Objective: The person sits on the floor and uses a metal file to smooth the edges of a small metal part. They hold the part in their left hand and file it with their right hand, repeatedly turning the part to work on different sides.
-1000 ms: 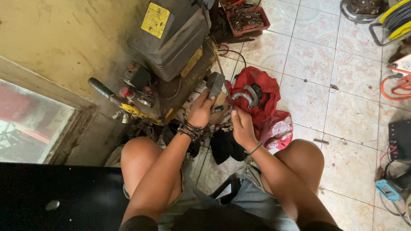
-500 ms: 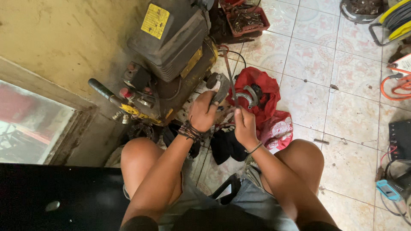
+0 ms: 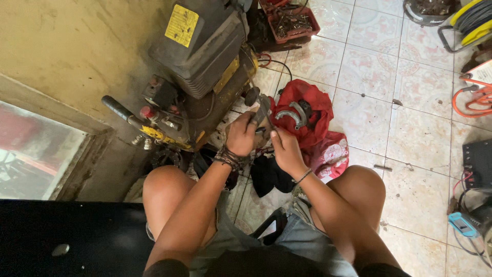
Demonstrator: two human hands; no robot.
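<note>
L hand grip clenched on grey metal tool, raised higher vs 1 s ago, nearer compressor. R hand shifted in, fingers pinching small part just below tool; can't tell which. Red cloth on floor, unmoved.

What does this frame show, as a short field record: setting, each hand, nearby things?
setting: tiled floor beside a wall, person seated low with bare knees apart
left hand: gripping a dark metal part next to the compressor
right hand: fingers closed on something small by the same part; what it is cannot be told
red cloth: on the floor past the hands, curved metal pieces lying on it
black cloth: on the floor under the hands
red tray: holds small hardware, top of view
</note>
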